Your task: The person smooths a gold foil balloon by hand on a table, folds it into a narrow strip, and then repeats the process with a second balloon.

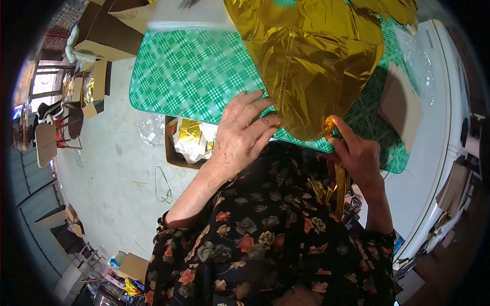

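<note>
A large sheet of shiny gold foil [316, 76], which may be a flat balloon or bag, lies over a table with a green checked cover [196, 71]. Its rounded near end reaches the table's front edge. My left hand [242, 127] is closed at the left side of this end, fingertips and thumb pinching the foil's edge. At the right side, my right hand [357, 153] has its thumb and index finger bent around a crumpled, orange-glinting bit of the foil edge. What lies between these fingertips is partly hidden.
Clear plastic film [194, 15] lies at the table's back left, a piece of cardboard [400, 102] at the right. Below the left edge stands an open carton [176, 153] of foil scraps. A white appliance [434, 117] borders the right side; cardboard boxes [109, 30] stand far left.
</note>
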{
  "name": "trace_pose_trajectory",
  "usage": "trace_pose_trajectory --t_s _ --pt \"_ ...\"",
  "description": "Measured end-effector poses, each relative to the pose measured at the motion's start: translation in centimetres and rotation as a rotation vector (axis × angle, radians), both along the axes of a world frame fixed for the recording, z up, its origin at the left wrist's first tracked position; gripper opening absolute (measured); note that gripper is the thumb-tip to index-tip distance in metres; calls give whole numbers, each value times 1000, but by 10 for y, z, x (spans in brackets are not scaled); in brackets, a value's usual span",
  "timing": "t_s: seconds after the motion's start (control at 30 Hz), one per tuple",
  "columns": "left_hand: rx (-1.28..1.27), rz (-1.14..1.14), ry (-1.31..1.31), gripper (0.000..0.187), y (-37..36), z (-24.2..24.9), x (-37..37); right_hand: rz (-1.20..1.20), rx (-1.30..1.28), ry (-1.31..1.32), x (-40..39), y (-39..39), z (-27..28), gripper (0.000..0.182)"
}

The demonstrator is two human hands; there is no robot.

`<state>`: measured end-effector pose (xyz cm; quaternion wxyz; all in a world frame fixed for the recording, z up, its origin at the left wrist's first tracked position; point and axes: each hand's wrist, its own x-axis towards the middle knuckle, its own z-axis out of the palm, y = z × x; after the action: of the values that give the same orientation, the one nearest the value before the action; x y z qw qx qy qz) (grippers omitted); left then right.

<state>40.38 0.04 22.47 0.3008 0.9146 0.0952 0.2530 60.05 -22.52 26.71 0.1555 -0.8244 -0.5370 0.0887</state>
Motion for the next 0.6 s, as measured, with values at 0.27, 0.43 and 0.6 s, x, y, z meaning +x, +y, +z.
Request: trace_pose_trajectory --t_s 0.27,0.43,0.6 --pt "-6 1 -7 23 0 1 1 4 16 -5 1 0 -3 50" --pt "15 -12 -9 22 2 -1 0 -5 21 17 1 1 -2 51" --pt "3 1 -22 21 1 3 2 -2 -4 33 2 2 1 52"
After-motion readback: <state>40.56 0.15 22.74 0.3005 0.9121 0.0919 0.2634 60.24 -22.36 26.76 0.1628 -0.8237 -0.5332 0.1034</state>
